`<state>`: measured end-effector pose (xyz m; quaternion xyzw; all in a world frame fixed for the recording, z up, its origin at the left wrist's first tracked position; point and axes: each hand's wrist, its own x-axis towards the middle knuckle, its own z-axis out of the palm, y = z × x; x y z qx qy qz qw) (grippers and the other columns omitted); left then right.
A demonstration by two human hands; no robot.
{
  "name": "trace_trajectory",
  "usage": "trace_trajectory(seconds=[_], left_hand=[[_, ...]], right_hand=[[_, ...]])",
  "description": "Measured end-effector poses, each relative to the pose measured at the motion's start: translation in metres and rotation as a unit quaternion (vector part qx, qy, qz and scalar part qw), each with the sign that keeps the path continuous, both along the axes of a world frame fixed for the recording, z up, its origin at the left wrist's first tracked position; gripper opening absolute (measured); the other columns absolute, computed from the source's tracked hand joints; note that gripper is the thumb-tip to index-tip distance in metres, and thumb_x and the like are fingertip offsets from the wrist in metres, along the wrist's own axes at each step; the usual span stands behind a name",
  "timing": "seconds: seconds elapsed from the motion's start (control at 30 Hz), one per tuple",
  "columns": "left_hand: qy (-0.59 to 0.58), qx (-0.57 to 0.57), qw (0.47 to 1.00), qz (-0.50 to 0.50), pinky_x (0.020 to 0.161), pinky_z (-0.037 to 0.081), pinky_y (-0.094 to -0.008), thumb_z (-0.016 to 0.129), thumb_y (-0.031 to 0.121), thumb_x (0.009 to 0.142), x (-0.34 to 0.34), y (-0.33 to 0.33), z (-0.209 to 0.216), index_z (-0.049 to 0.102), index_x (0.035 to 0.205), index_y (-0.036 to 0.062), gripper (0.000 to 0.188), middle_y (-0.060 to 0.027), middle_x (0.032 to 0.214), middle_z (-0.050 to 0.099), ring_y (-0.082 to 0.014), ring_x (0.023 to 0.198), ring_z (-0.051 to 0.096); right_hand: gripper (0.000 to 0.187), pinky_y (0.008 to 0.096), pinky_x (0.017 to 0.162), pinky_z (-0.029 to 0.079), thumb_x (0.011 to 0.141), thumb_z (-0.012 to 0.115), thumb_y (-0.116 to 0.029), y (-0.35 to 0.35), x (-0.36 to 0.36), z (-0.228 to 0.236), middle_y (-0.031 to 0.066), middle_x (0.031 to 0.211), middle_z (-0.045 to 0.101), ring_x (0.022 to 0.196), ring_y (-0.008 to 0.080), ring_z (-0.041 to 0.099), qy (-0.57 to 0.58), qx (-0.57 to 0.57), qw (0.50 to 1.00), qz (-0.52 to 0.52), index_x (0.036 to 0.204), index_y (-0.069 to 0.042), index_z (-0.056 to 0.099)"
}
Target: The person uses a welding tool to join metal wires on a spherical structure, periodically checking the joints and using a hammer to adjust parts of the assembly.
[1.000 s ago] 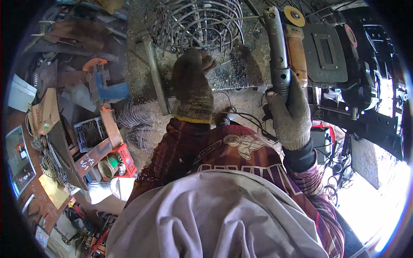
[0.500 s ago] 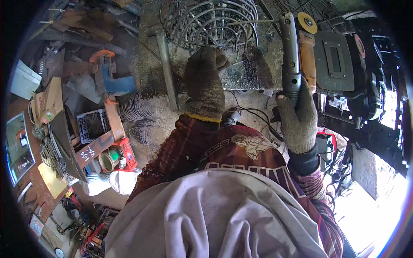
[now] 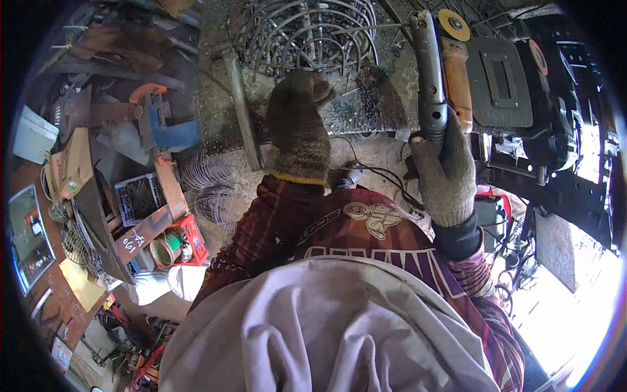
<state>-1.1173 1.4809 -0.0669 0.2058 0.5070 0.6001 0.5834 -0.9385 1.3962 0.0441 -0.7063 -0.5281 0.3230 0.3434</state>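
Observation:
My right hand (image 3: 447, 179), in a grey knit glove, is wrapped round the lower end of a grey tubular welding electrode holder (image 3: 429, 81). A thin rod (image 3: 375, 28) sticks out leftward from its far end, over a piece of curved metal rods (image 3: 304, 32). My left hand (image 3: 297, 121), in a darker knit glove with a yellow cuff, is closed at the near side of those rods. Whatever its fingers hold is hidden. Left of it, a hammer (image 3: 243, 108) lies with its handle toward me. A dark, rough brush-like piece (image 3: 382, 98) lies between my hands.
An angle grinder (image 3: 455, 81) with a yellow disc lies right of the holder. Cables (image 3: 385, 175) run below the worktable's edge. At left stand a blue clamp-like tool (image 3: 163, 127), coiled wire (image 3: 206, 171), a white crate (image 3: 139, 196) and a red crate (image 3: 192, 236).
The whole view has shifted slightly, so things sit a little further left and up. Both hands keep nearly the same places relative to the rods and the holder.

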Motion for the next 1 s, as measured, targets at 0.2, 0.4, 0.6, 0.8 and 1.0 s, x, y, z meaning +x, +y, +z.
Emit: trace_trajectory(seconds=[0.2,0.4,0.6,0.8,1.0], left_hand=[[0.016,-0.017,1.000,0.018,0.084,0.058,-0.0457,0.063,0.027,0.094,0.003,-0.002,0.004,0.063,0.108,0.0030,0.027,-0.0121,0.100,0.067,-0.0262,0.091,0.067],[-0.017,0.044,0.998,0.030,0.080,0.058,-0.0384,0.063,0.029,0.096,0.004,-0.002,0.005,0.064,0.100,-0.0003,0.030,-0.0100,0.092,0.067,-0.0207,0.085,0.067],[-0.036,0.018,0.998,0.055,0.080,0.059,-0.0387,0.064,0.026,0.095,0.004,-0.001,0.006,0.064,0.101,0.0001,0.026,-0.0096,0.092,0.066,-0.0198,0.083,0.066],[-0.006,0.057,0.998,0.023,0.088,0.058,-0.0453,0.059,0.028,0.096,0.003,-0.004,0.002,0.061,0.114,0.0001,0.033,-0.0128,0.103,0.066,-0.0256,0.093,0.066],[0.005,0.027,0.999,0.034,0.088,0.057,-0.0465,0.057,0.027,0.097,0.005,-0.004,0.003,0.059,0.118,-0.0008,0.035,-0.0155,0.107,0.066,-0.0270,0.096,0.066]], right_hand=[[0.057,0.0281,0.065,0.053,0.092,0.065,-0.012,0.000,-0.002,0.004,0.0104,0.095,0.066,0.072,0.0111,0.062,0.029,-0.024,0.999,-0.017,0.143,0.003,0.044],[0.057,0.0277,0.064,0.052,0.092,0.065,-0.013,0.001,-0.001,0.002,0.0100,0.095,0.067,0.072,0.0113,0.063,-0.013,0.009,1.000,0.001,0.143,0.003,0.043],[0.056,0.0274,0.067,0.051,0.093,0.063,-0.011,-0.001,0.001,-0.004,0.0081,0.097,0.063,0.076,0.0107,0.060,0.021,0.002,1.000,0.005,0.144,0.002,0.042],[0.055,0.0247,0.064,0.050,0.095,0.060,-0.007,0.001,-0.003,-0.003,0.0037,0.093,0.060,0.073,0.0074,0.056,0.002,0.025,1.000,0.016,0.146,-0.001,0.040],[0.056,0.0242,0.063,0.049,0.095,0.061,-0.008,0.001,-0.001,-0.007,0.0035,0.093,0.060,0.073,0.0069,0.055,0.007,0.021,1.000,0.019,0.146,-0.001,0.040]])
